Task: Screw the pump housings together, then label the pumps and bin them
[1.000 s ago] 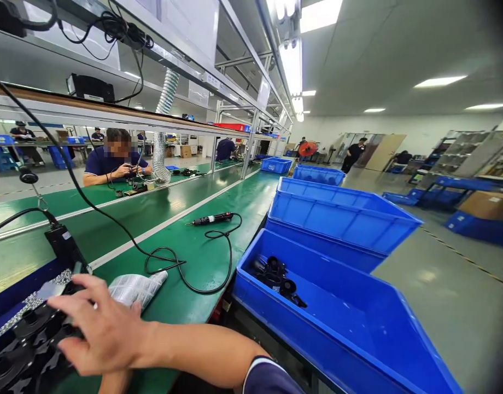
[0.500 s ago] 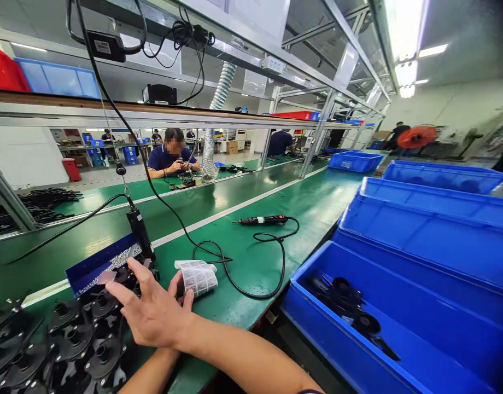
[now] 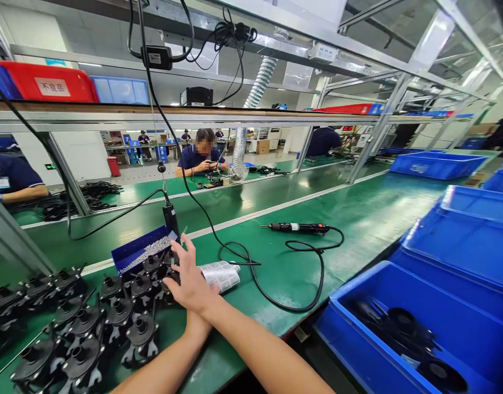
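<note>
My left hand is mostly hidden behind my right wrist. It grips a curled sheet of printed labels, pale with small text blocks. My right hand crosses over the left forearm, fingers spread and raised. Small pale, translucent pieces show at its fingertips; I cannot tell whether they are stuck there. Beside and beyond that hand stand several black round assemblies, each with a raised hub. A blue tray of small shiny metal parts lies behind them, next to a hanging black electric screwdriver.
Another black electric screwdriver lies on the green bench, its cable looping nearby. At right, a blue crate holds black parts; more blue crates stand behind. Co-workers sit across the bench. A shelf runs overhead.
The view has swung left, so the bench and crates shift right and more black assemblies show. My right hand has turned more upright; my left still holds the label sheet.
</note>
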Demonstrator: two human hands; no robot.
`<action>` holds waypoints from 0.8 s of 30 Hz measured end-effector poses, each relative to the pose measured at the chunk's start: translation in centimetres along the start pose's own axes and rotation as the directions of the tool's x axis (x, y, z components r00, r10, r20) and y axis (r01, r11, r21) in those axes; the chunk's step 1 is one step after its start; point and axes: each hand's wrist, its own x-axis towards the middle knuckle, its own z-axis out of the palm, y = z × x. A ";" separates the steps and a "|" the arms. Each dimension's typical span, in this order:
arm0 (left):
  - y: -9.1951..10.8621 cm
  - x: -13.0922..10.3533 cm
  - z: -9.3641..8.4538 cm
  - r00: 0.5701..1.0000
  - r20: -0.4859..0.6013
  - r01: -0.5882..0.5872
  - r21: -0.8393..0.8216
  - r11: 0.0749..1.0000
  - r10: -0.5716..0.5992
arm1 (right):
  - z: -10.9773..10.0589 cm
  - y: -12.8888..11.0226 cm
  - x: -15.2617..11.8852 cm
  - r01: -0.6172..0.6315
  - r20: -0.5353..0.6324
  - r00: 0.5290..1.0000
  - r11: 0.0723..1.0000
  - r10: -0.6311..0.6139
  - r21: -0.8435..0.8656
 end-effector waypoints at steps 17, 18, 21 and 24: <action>4.6 -5.0 -0.7 0.797 0.396 -0.426 -0.168 0.889 0.456 | -14.6 -2.0 -7.0 -0.200 -0.271 0.656 0.509 0.704 0.837; 4.6 -5.1 -0.7 0.787 0.444 -0.349 -0.251 0.903 0.428 | -14.9 -1.8 -7.7 -0.215 -0.228 0.650 0.463 0.725 0.860; 5.3 -5.0 -0.6 0.740 0.575 -0.115 -0.401 0.909 0.348 | -15.2 -0.7 -9.1 -0.205 -0.164 0.616 0.358 0.770 0.911; 6.6 -4.6 -0.6 0.762 0.549 -0.189 -0.320 0.929 0.344 | -14.5 0.6 -10.1 -0.174 -0.177 0.600 0.343 0.780 0.923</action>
